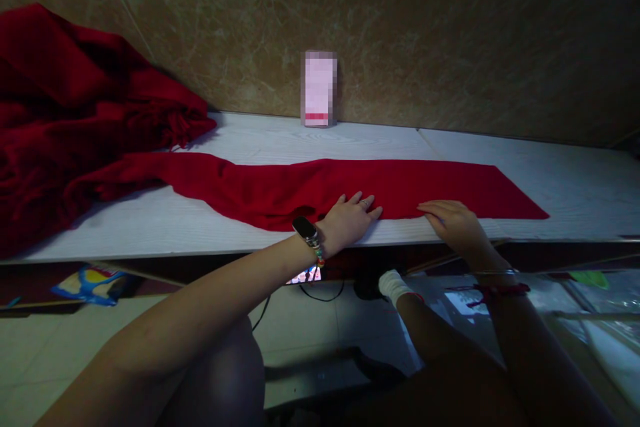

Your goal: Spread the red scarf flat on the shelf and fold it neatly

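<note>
A long red scarf (400, 180) lies folded into a flat band along the white wooden surface, its right end slanting to a point. My left hand (349, 220), with a ring and a dark wristband, rests open on the band's near edge, fingers spread. To its right, my right hand (457, 223) has thumb and fingertips drawn together at the same edge, pinching the cloth. Leftward the band becomes wrinkled and runs into a heaped, fringed red cloth (75, 87); whether both are one piece I cannot tell.
A blurred pink-and-white upright object (320, 88) leans on the brown marbled wall (450, 33) behind the white surface (565, 180). Below its front edge are a blue-and-yellow packet (93, 283), a lit screen (307, 275), a black cable and my legs.
</note>
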Tool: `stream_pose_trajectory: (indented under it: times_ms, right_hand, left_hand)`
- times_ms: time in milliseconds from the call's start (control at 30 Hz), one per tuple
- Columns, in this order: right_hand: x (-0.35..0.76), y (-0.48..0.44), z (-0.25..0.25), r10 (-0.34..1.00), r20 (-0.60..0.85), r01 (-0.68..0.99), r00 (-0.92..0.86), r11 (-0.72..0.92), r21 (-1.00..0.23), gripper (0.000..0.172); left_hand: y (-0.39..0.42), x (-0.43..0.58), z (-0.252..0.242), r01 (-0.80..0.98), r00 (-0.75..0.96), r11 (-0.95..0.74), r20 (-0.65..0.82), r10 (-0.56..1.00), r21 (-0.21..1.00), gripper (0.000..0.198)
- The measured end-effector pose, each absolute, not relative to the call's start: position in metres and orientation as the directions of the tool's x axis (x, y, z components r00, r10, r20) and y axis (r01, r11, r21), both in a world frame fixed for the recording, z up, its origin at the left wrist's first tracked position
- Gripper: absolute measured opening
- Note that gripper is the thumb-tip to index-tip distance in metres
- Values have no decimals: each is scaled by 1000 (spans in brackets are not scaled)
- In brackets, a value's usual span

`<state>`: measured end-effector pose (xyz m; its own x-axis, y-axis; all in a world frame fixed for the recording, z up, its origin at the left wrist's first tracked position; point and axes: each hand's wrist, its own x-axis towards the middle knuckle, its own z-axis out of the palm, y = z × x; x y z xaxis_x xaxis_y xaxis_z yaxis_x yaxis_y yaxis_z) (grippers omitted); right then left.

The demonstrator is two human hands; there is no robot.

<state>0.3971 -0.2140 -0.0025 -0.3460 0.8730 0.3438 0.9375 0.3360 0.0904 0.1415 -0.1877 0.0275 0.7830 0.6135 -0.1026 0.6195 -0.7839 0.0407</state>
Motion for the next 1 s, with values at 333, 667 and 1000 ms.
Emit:
stream_pose_trajectory:
  times_ms: [333, 667, 1000]
  right_hand:
    - [394, -212, 0, 874, 413, 966, -258, 231, 114, 19]
    - [374, -213, 15, 891, 315, 937, -326, 348, -15, 26]
    - [350, -204, 11, 891, 277, 903, -360, 407, -137, 23]
  left_hand:
    - [-179, 134, 26, 577, 815, -816, -97, 571, 45, 47]
    - [-181, 132, 37, 594, 790, -797, -268, 552, 109, 52]
    - [-176, 126, 43, 521, 853, -844, -115, 510, 122, 42]
